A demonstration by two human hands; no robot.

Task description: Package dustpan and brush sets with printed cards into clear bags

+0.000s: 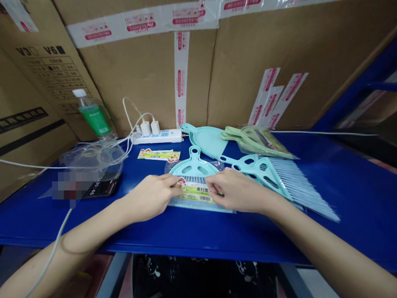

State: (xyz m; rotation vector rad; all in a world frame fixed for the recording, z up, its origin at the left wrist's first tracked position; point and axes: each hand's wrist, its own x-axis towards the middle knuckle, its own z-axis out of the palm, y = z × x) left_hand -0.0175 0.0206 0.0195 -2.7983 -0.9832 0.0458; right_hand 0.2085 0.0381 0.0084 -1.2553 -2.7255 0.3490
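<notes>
A light-blue dustpan and brush set (194, 167) lies in a clear plastic bag on the blue table, handle pointing away from me. Across its bristles is a yellow-green label card (198, 193); whether it is inside or on top of the bag I cannot tell. My left hand (151, 194) pinches the card's left end. At the right end, my right hand (237, 190) has its fingers curled closed on the card; a small dark tip shows under them, its kind unclear. Right of this set lie loose light-blue brushes (263, 176), overlapping, with pale bristles.
Behind stand a light-blue dustpan (206, 140), a bagged green set (257, 140) and a white power strip (158, 136) with chargers. More label cards (159, 155) lie left. A bottle (94, 118), plastic bags, cables and a phone (101, 187) occupy the left; cardboard boxes (139, 74) wall the back.
</notes>
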